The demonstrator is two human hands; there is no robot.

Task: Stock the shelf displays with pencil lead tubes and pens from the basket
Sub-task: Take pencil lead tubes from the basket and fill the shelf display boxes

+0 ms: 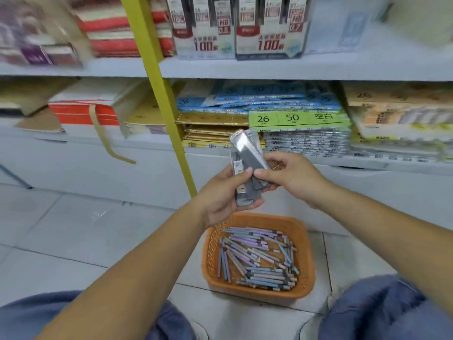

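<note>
While the left hand [221,195] grips the lead tubes [245,168], the right hand [291,179] pinches one, likely sorting them above the basket [307,261] for shelving.

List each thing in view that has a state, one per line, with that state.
Left grip: holds the tubes from below.
Right grip: pinches the front tube.
Tubes: bunched, tilted, held above the basket.
Basket: on the floor, part full.
Pens: loose in the basket.
Displays: upright on the upper shelf, blurred.
</note>
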